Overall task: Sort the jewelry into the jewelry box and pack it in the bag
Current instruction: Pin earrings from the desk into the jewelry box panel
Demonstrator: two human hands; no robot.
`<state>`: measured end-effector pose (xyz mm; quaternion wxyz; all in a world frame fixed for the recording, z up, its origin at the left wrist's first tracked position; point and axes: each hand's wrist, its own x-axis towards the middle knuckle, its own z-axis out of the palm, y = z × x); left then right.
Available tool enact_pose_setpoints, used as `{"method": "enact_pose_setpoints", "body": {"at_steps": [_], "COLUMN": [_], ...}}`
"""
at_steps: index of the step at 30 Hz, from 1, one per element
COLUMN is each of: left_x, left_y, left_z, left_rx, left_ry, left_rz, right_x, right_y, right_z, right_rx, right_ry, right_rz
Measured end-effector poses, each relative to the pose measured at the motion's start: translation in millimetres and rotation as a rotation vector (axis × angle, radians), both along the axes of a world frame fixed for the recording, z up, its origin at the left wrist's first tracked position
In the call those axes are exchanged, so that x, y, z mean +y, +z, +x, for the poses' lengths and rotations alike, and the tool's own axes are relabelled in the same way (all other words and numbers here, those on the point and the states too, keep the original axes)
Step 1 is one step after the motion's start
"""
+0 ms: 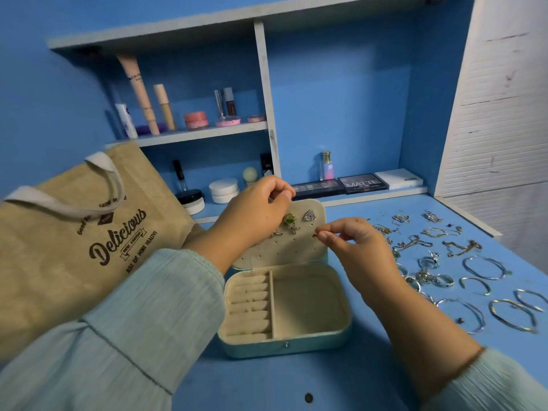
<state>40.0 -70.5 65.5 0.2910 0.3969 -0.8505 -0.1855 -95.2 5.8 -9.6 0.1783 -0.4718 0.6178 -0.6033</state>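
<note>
A person in pale green sleeves sits at a blue desk [370, 381], seen from above through a head-worn camera. An open jewelry box [284, 310] with a teal shell and cream lining sits in the middle of the desk. Its base has a row of ring rolls on the left and one large bare compartment on the right. Its raised lid [296, 250] is a cream panel dotted with small holes, and a green-stoned earring [290, 221], a silver fan-shaped earring [310, 215] and a small gold piece are pinned near its top. The left hand [255, 215] reaches over the lid's upper edge, fingers curled, thumb and forefinger pressed together at the top of the panel; what they pinch cannot be made out. The right hand [353, 241] is at the lid's right edge, thumb and forefinger pinching a tiny gold earring [315, 234] against the panel. The rest of the jewelry [450, 262] lies spread on the desk to the right of the box: chains, rings and hoop bangles. A jute tote bag [89, 247] printed "Delicious" stands just left of the box. Behind, white shelves [204, 132] hold cosmetics and eyeshadow palettes [341, 186].
</note>
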Motion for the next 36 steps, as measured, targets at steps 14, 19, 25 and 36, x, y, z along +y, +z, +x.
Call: {"method": "enact_pose_setpoints", "body": {"at_steps": [14, 19, 25, 36], "left_x": [5.2, 8.9, 13.4, 25.1], "left_y": [-7.7, -8.3, -7.6, -7.3], "left_z": [5.0, 6.0, 8.0, 11.2], "left_rx": [0.025, 0.013, 0.009, 0.007], "left_ry": [-0.011, -0.003, -0.009, -0.041], "left_rz": [-0.033, -0.037, -0.044, -0.049], "right_x": [-5.7, -8.1, -6.0, -4.2], "right_y": [-9.9, -13.9, -16.6, -15.8], "right_z": [2.7, 4.1, 6.9, 7.5], "right_rx": [-0.002, 0.077, 0.197, 0.156], "right_ry": [-0.019, -0.032, -0.118, -0.144], "right_rz": [-0.11, -0.155, -0.181, -0.127]}}
